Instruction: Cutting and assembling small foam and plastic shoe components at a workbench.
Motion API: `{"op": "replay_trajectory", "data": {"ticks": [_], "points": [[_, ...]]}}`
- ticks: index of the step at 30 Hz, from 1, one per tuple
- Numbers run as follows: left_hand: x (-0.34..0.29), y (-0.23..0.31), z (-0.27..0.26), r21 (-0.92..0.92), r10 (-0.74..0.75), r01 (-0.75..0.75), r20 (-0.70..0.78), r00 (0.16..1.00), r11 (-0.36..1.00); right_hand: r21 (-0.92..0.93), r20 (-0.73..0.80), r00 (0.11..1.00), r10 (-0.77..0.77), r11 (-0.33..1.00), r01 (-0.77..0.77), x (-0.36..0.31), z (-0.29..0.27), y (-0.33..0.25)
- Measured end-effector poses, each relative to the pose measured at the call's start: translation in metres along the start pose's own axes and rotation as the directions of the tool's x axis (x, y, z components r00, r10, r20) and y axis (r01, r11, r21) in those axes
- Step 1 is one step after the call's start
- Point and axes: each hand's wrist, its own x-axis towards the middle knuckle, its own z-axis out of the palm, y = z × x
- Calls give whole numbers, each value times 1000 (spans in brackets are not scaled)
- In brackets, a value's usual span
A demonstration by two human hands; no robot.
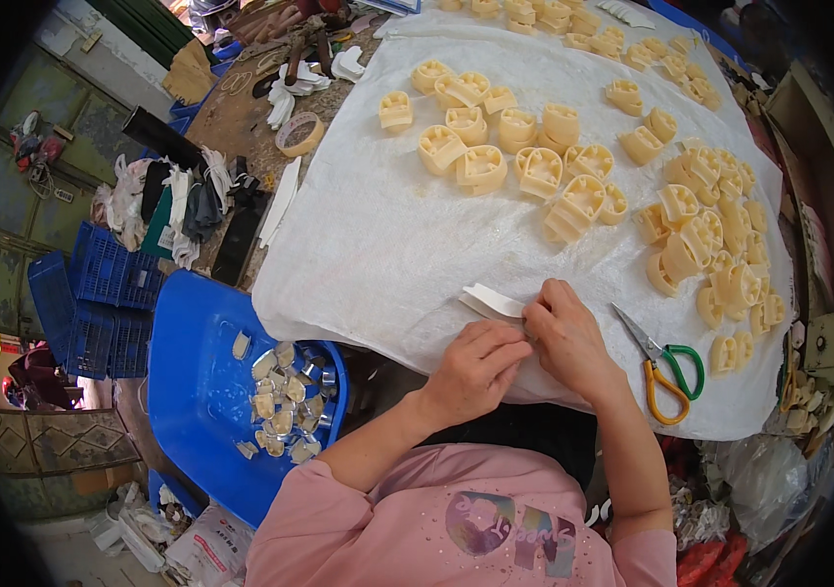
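My left hand (475, 367) and my right hand (568, 333) meet fingertip to fingertip over the near edge of a white cloth (358, 235). Both have bent fingers pressed together. Whatever sits between them is mostly hidden and too small to name. Just beyond the fingers lie thin white strips (491, 301), their near ends reaching my right hand; I cannot tell whether it grips them. To the right of that hand rests a pair of scissors (653, 352) with one green and one orange handle, blades slightly parted. Cream rounded hollow parts (573, 208) stand farther back in clusters.
On the left, lower than the table, a blue basin (192, 342) holds small cream-and-metal pieces (283, 401). A tape roll (299, 134) and a long white strip (281, 201) lie left of the cloth. Blue crates (115, 269) stand far left. More cream parts (696, 235) crowd the right side.
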Motion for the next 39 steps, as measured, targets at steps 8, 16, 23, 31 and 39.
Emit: {"op": "replay_trajectory", "data": {"ticks": [8,16,23,31,39], "points": [[8,4,17,284,-24,-9,113,993,959,511,-281,919,275,854,-100,-13,2,26],[33,8,8,193,-66,1,331,941,981,204,-771,599,217,975,-92,-68,-71,28],[57,53,41,-385,-88,216,324,942,897,-183,-580,811,-76,982,-39,-81,-59,-2],[64,48,55,-789,-508,583,429,747,191,36,-768,551,327,881,-472,-98,-105,78],[59,51,59,-802,-525,583,444,727,130,-272,-657,559,506,532,-802,-95,-125,134]]}}
